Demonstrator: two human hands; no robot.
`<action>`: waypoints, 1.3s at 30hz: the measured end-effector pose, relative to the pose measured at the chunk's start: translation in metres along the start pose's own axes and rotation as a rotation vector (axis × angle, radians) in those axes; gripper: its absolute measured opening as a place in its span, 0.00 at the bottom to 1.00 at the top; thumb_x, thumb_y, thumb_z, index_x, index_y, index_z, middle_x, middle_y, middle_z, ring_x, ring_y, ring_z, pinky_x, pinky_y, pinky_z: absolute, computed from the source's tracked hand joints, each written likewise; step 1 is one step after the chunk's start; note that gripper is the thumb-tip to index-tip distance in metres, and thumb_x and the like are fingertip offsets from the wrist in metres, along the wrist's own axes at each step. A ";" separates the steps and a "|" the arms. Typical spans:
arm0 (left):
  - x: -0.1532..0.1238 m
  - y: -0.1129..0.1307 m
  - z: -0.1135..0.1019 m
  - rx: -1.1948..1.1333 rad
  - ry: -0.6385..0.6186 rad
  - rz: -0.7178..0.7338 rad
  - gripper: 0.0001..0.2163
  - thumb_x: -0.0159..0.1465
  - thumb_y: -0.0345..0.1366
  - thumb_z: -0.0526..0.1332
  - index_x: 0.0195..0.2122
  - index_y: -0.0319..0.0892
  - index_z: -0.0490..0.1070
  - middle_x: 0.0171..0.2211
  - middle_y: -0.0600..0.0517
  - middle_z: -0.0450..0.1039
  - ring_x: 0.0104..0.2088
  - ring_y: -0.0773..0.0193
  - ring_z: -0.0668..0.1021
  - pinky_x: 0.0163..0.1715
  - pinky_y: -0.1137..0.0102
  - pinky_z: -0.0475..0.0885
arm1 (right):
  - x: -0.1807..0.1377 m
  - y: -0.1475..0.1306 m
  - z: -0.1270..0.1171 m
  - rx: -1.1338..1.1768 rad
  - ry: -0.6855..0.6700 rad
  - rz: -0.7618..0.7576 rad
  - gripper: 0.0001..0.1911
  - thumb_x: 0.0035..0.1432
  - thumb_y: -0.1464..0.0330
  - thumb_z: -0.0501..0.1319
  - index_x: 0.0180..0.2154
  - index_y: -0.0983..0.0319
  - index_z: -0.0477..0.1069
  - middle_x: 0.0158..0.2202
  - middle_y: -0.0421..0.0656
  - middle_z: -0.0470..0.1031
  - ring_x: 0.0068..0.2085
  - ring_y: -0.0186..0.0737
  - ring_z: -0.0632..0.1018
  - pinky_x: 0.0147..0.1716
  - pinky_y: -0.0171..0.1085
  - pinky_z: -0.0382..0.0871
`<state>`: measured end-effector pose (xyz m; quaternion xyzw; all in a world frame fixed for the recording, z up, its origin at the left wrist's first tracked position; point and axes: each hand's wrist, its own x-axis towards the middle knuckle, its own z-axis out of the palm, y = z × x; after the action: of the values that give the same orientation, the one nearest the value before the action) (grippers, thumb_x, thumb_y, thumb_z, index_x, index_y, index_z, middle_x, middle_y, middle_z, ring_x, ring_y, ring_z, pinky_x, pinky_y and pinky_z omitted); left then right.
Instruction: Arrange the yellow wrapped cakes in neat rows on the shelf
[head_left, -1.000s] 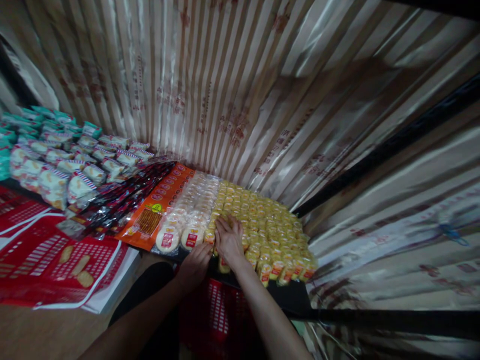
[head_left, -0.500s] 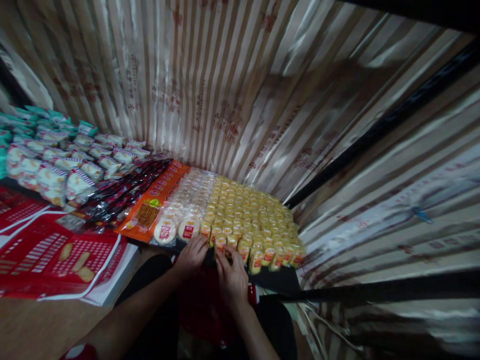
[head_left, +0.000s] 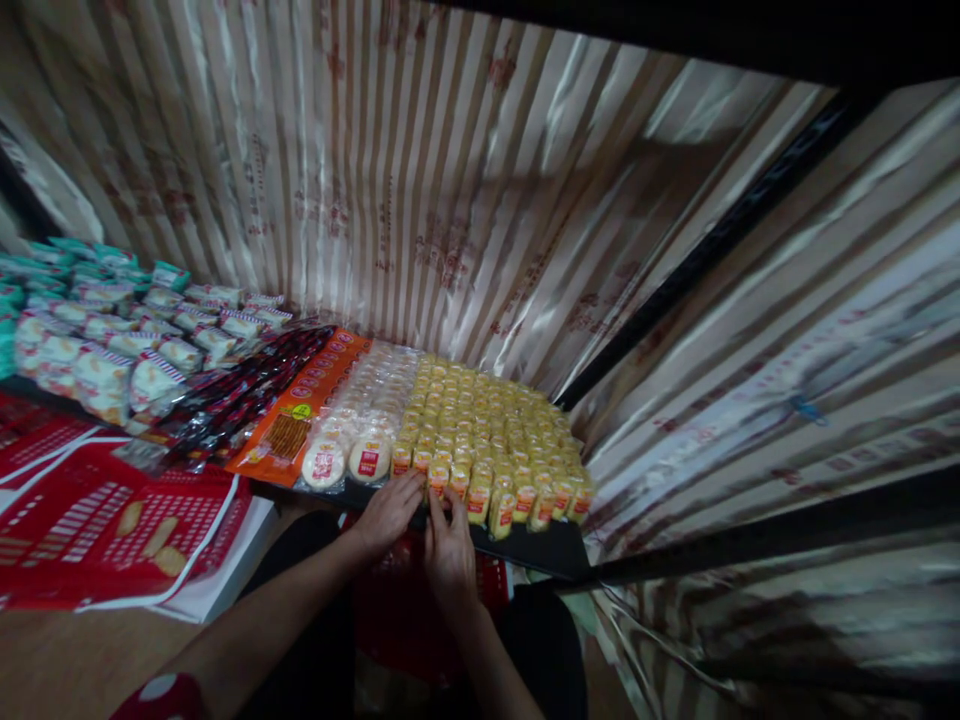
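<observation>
A glossy striped sheet backs the shelf. Round white cakes lie beside an orange packet, then dark wrapped sticks and pale striped-edge packets. A red printed carton sits nearer, at the left.

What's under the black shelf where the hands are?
A red basket shows below the black shelf, beneath the left hand and right hand. Its contents are hidden in shadow.

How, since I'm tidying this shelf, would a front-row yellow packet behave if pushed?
Probably light: the yellow packets are small. Likely to tip, as the front ones seem upright at the shelf edge. Glossy wrappers may slip under the right hand.
</observation>
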<state>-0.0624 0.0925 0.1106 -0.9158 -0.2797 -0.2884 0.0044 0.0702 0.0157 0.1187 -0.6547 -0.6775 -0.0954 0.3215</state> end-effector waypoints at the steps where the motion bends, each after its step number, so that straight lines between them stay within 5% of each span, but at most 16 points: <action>1: 0.001 0.000 0.002 0.011 0.004 -0.004 0.16 0.67 0.30 0.44 0.50 0.37 0.66 0.51 0.44 0.69 0.54 0.60 0.68 0.51 0.62 0.67 | 0.000 0.000 0.001 0.010 -0.011 0.003 0.23 0.59 0.74 0.46 0.55 0.61 0.63 0.52 0.53 0.63 0.51 0.45 0.69 0.45 0.43 0.71; 8: 0.000 -0.003 0.008 0.082 0.104 0.052 0.16 0.66 0.28 0.43 0.49 0.32 0.67 0.49 0.40 0.70 0.52 0.58 0.70 0.49 0.61 0.70 | 0.005 -0.004 -0.012 0.017 -0.030 -0.009 0.22 0.58 0.75 0.46 0.53 0.65 0.64 0.51 0.55 0.63 0.49 0.42 0.70 0.45 0.40 0.70; 14: 0.003 -0.002 0.010 0.074 0.087 0.036 0.17 0.63 0.25 0.45 0.48 0.29 0.67 0.48 0.39 0.70 0.53 0.56 0.69 0.50 0.60 0.69 | 0.056 -0.007 -0.041 -0.016 -0.052 -0.084 0.22 0.58 0.75 0.47 0.53 0.60 0.65 0.48 0.48 0.69 0.50 0.44 0.66 0.51 0.46 0.61; 20: 0.002 -0.002 0.015 0.027 0.069 -0.004 0.18 0.60 0.24 0.45 0.48 0.31 0.67 0.49 0.39 0.70 0.53 0.56 0.68 0.52 0.59 0.67 | 0.121 -0.013 -0.036 -0.090 -0.307 -0.045 0.22 0.55 0.75 0.50 0.52 0.65 0.66 0.47 0.50 0.72 0.51 0.47 0.65 0.49 0.43 0.58; 24: 0.004 -0.001 0.012 0.015 0.073 -0.011 0.17 0.59 0.24 0.46 0.46 0.31 0.68 0.48 0.39 0.70 0.53 0.55 0.68 0.51 0.59 0.68 | 0.135 -0.010 -0.033 -0.071 -0.378 -0.058 0.26 0.52 0.77 0.51 0.55 0.66 0.62 0.43 0.49 0.74 0.50 0.47 0.66 0.49 0.43 0.58; 29: 0.005 0.000 0.007 0.015 0.086 0.000 0.16 0.61 0.24 0.46 0.46 0.30 0.68 0.49 0.40 0.70 0.52 0.56 0.69 0.51 0.60 0.68 | 0.098 0.000 -0.044 0.035 -0.128 -0.041 0.22 0.56 0.76 0.48 0.52 0.64 0.65 0.45 0.48 0.73 0.48 0.44 0.67 0.49 0.43 0.61; 34: 0.005 0.001 0.002 0.052 0.112 0.023 0.16 0.63 0.25 0.44 0.44 0.32 0.68 0.48 0.39 0.70 0.52 0.55 0.69 0.48 0.59 0.70 | 0.036 -0.015 -0.055 0.175 -0.099 -0.068 0.19 0.58 0.75 0.47 0.48 0.60 0.69 0.44 0.47 0.73 0.45 0.39 0.72 0.46 0.41 0.67; 39: 0.003 0.000 0.005 0.029 0.111 0.018 0.15 0.62 0.24 0.45 0.43 0.33 0.68 0.49 0.40 0.68 0.54 0.55 0.67 0.50 0.58 0.69 | 0.003 -0.044 -0.115 0.382 0.034 -0.048 0.16 0.62 0.68 0.50 0.51 0.58 0.65 0.46 0.47 0.69 0.47 0.40 0.72 0.45 0.40 0.69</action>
<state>-0.0579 0.0943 0.1082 -0.9007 -0.2746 -0.3346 0.0356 0.0642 -0.0502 0.2223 -0.5638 -0.6930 0.0161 0.4490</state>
